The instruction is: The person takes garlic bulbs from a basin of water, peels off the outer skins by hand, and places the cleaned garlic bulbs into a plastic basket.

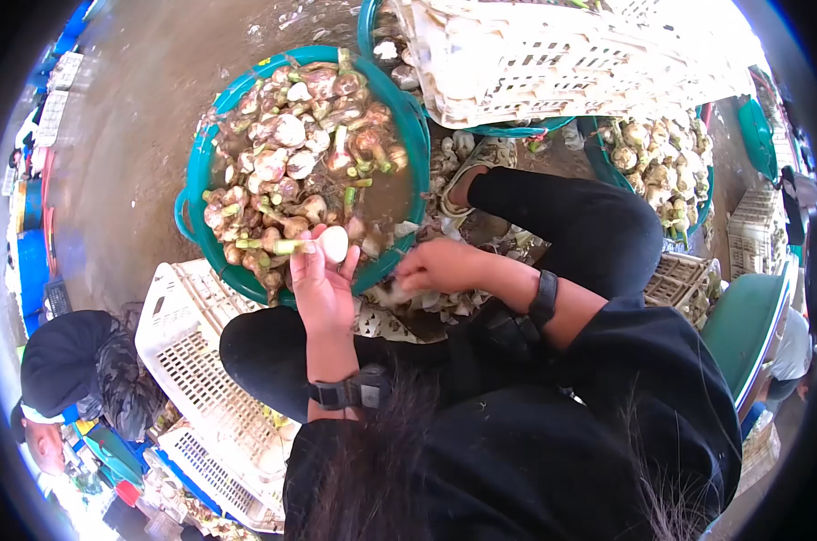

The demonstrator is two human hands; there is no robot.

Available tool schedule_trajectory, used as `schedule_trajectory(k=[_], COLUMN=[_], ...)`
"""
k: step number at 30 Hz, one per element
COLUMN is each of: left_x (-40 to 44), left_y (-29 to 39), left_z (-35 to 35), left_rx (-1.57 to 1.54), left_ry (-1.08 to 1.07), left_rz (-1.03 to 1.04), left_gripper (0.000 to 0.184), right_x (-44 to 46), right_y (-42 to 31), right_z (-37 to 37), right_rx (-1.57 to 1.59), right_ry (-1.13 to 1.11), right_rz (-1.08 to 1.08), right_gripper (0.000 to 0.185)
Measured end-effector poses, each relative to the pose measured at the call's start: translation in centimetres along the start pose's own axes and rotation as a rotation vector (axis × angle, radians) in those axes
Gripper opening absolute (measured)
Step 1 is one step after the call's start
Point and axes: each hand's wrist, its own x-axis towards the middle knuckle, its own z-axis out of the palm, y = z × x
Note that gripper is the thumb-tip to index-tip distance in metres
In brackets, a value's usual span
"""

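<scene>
My left hand (323,293) is palm up at the near rim of a round teal tub (424,171), with its fingers closed around a smooth white bulb (334,244) that looks like peeled garlic. To its right, my right hand (437,268) is curled above a heap of pale peelings (445,305). Its fingers are slightly blurred, and what they hold, if anything, is hidden. The tub contains murky water and many brownish garlic-like bulbs (282,167) with green stem stubs. A few white bulbs lie among them.
White plastic crates stand at the upper right (553,68) and lower left (215,361). Another teal tub of pale bulbs (656,167) sits at the right. My bent knee (607,221) lies between. Another person in dark clothing (75,361) is at the far left.
</scene>
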Motion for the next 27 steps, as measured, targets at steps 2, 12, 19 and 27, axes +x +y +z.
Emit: schedule_trajectory(k=[2, 12, 19, 27], left_x=[0.9, 1.5, 2.1, -0.7], left_y=[0.4, 1.6, 0.6, 0.7], left_z=[-1.5, -1.1, -1.6, -1.0], left_rx=[0.158, 0.749, 0.868, 1.429], left_ry=[-0.044, -0.277, -0.49, -0.813], left_rz=[-0.068, -0.441, -0.103, 0.909], left_gripper=[0.025, 0.052, 0.028, 0.036], right_x=[-0.3, 2.0, 1.8, 2.4], right_y=[-1.5, -6.8, -3.5, -2.4], right_z=[-0.6, -2.5, -1.1, -0.7], right_rx=[-0.446, -0.705, -0.069, 1.383], right_ry=[-0.016, 0.118, 0.259, 0.233], right_rz=[0.058, -0.332, -0.164, 0.437], right_gripper=[0.018, 0.015, 0.017, 0.019])
